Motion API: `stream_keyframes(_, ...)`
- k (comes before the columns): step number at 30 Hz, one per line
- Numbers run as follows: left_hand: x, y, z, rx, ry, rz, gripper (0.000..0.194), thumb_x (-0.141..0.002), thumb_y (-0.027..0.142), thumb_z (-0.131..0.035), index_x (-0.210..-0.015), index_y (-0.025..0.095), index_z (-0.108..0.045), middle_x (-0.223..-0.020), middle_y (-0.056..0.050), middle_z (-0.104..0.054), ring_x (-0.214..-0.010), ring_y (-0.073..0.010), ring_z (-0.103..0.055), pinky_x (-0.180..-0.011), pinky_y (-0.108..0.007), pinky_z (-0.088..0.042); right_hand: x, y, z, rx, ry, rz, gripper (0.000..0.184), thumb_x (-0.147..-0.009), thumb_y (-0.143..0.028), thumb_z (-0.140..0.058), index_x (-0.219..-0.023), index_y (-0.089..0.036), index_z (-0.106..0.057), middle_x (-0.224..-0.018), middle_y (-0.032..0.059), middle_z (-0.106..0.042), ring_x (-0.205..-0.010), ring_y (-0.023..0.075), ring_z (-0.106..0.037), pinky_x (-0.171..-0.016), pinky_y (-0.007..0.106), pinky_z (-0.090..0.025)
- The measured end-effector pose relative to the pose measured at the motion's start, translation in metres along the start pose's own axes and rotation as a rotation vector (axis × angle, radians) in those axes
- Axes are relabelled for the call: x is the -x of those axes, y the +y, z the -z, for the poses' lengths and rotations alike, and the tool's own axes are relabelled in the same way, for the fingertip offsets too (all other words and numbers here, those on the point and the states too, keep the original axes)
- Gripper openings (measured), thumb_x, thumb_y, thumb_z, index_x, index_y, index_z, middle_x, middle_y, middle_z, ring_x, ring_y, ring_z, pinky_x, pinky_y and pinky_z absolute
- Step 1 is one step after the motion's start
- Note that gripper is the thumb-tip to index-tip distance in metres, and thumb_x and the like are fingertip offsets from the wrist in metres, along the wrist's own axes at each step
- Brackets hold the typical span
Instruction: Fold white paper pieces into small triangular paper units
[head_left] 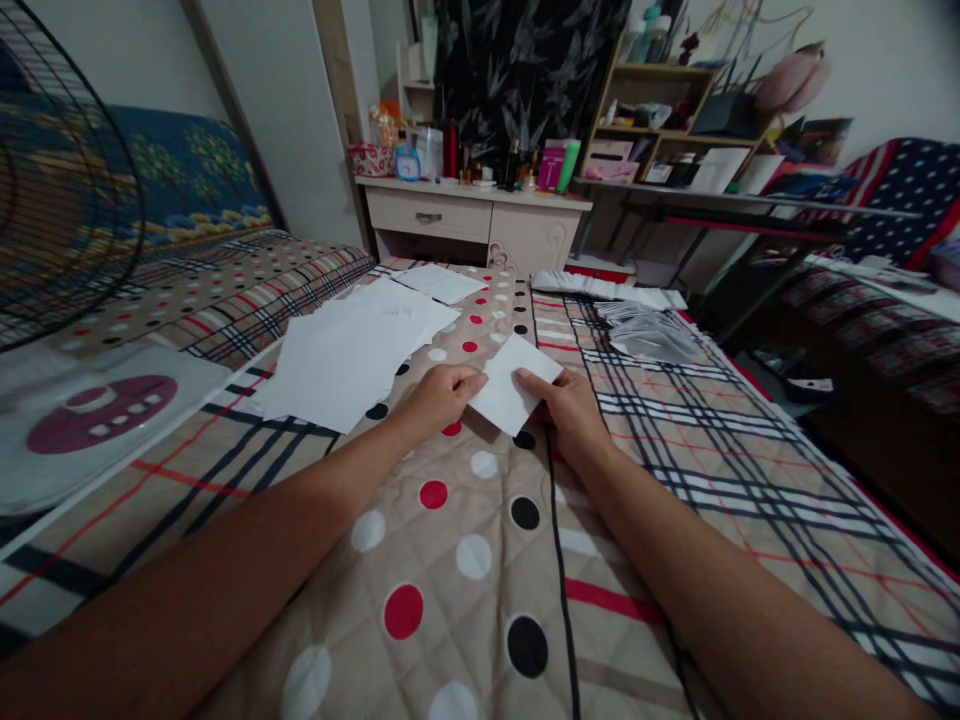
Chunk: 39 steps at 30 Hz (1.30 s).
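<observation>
A small white sheet of paper (510, 378), perhaps folded, is held between my two hands just above the quilt. My left hand (442, 396) pinches its left corner between thumb and fingers. On the opposite side my right hand (568, 405) grips the right edge, thumb on top and fingers underneath, partly hidden. To the left lies a spread stack of larger white paper sheets (352, 345), with another white sheet (441, 283) beyond it. At the right rest a pile of flat, greyish clear packets (649, 333) and a long white stack (600, 287) behind them.
The polka-dot and plaid quilt (480, 610) covers the surface under my hands. A fan (64, 180) stands at the near left, above a white plastic bag (105, 415). A white dresser (450, 215) with bottles and a shelf unit (652, 130) stand at the back.
</observation>
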<state>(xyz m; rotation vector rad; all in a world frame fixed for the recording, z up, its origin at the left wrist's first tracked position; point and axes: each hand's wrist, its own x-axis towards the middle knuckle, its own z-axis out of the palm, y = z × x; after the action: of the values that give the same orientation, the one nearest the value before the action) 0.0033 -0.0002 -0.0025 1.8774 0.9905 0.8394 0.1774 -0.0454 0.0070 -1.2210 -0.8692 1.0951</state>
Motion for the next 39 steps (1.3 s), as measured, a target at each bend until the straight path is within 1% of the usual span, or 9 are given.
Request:
stream_keyframes(4,0.000,0.004,0.010,-0.011,-0.205,-0.056,0.038,-0.086,0.046,-0.051,-0.063,0.016,-0.056,-0.051,0.003,-0.047,-0.049,-0.0098,-0.040,-0.047,-0.022,-0.029,-0.008,-0.016,0.015,-0.024,-0.049,-0.082,0.026,-0.058,-0.030,-0.079,-0.076,-0.017,-0.066,-0.061,-0.0016,-0.066,-0.050,0.0117,-0.057,-0.046,0.021,-0.042)
stream_keyframes(7,0.001,0.008,0.015,-0.037,-0.387,-0.076,0.038,-0.084,0.045,-0.054,-0.063,0.015,-0.058,-0.055,0.002,-0.051,-0.052,-0.0101,-0.043,-0.049,-0.022,-0.031,-0.009,-0.031,0.023,0.119,-0.247,-0.198,0.029,-0.057,-0.029,-0.079,-0.082,-0.016,-0.070,-0.066,0.0014,-0.069,-0.052,0.0133,-0.059,-0.047,0.022,-0.042)
stream_keyframes(9,0.001,0.009,0.016,-0.077,-0.430,-0.071,0.038,-0.085,0.045,-0.055,-0.061,0.015,-0.057,-0.053,0.003,-0.048,-0.051,-0.0094,-0.041,-0.049,-0.022,-0.031,-0.009,-0.038,0.025,0.325,-0.380,-0.219,0.025,-0.057,-0.028,-0.079,-0.077,-0.014,-0.072,-0.064,0.0030,-0.069,-0.050,0.0133,-0.057,-0.046,0.023,-0.040)
stream_keyframes(12,0.000,0.006,0.013,-0.133,-0.378,-0.084,0.037,-0.083,0.043,-0.057,-0.059,0.015,-0.058,-0.053,0.003,-0.048,-0.051,-0.0090,-0.041,-0.049,-0.022,-0.030,-0.008,-0.042,0.026,0.594,-0.482,-0.162,0.012,-0.058,-0.022,-0.076,-0.065,-0.014,-0.071,-0.057,0.0006,-0.065,-0.047,0.0107,-0.052,-0.045,0.021,-0.035)
stream_keyframes(15,-0.001,0.004,0.009,-0.115,-0.243,-0.103,0.032,-0.081,0.040,-0.060,-0.062,0.014,-0.062,-0.062,0.000,-0.057,-0.059,-0.0109,-0.048,-0.054,-0.022,-0.036,-0.008,-0.041,0.024,0.693,-0.538,-0.137,0.005,-0.059,-0.019,-0.070,-0.059,-0.015,-0.068,-0.053,-0.0016,-0.061,-0.047,0.0089,-0.048,-0.045,0.020,-0.032)
stream_keyframes(18,0.000,0.005,0.005,-0.062,-0.168,-0.084,0.028,-0.078,0.038,-0.063,-0.065,0.013,-0.067,-0.067,-0.003,-0.063,-0.063,-0.0124,-0.053,-0.056,-0.023,-0.040,-0.006,-0.038,0.022,0.688,-0.521,-0.121,0.005,-0.061,-0.019,-0.068,-0.058,-0.015,-0.069,-0.051,-0.0014,-0.060,-0.044,0.0085,-0.045,-0.042,0.020,-0.029)
stream_keyframes(24,0.005,0.016,-0.003,0.030,-0.143,0.016,0.019,-0.072,0.032,-0.067,-0.074,0.014,-0.073,-0.069,-0.004,-0.070,-0.058,-0.0122,-0.057,-0.053,-0.022,-0.041,-0.004,-0.035,0.016,0.613,-0.430,-0.125,0.006,-0.059,-0.017,-0.065,-0.054,-0.015,-0.068,-0.048,-0.0011,-0.058,-0.041,0.0080,-0.042,-0.041,0.020,-0.026)
stream_keyframes(31,0.002,0.020,-0.010,-0.055,-0.011,-0.084,0.009,-0.065,0.015,-0.059,-0.060,0.013,-0.067,-0.059,0.000,-0.063,-0.055,-0.0093,-0.052,-0.053,-0.020,-0.038,0.000,-0.031,0.006,0.668,-0.433,0.049,0.009,-0.062,-0.019,-0.063,-0.055,-0.014,-0.066,-0.049,-0.0033,-0.055,-0.045,0.0064,-0.041,-0.042,0.019,-0.025)
stream_keyframes(39,0.004,0.014,-0.001,-0.004,-0.114,0.081,0.014,-0.067,0.022,-0.061,-0.068,0.014,-0.072,-0.058,0.001,-0.062,-0.051,-0.0083,-0.048,-0.049,-0.020,-0.034,0.001,-0.030,0.011,0.457,-0.419,-0.178,0.008,-0.057,-0.015,-0.062,-0.049,-0.016,-0.058,-0.042,-0.0044,-0.050,-0.037,0.0073,-0.040,-0.038,0.020,-0.025)
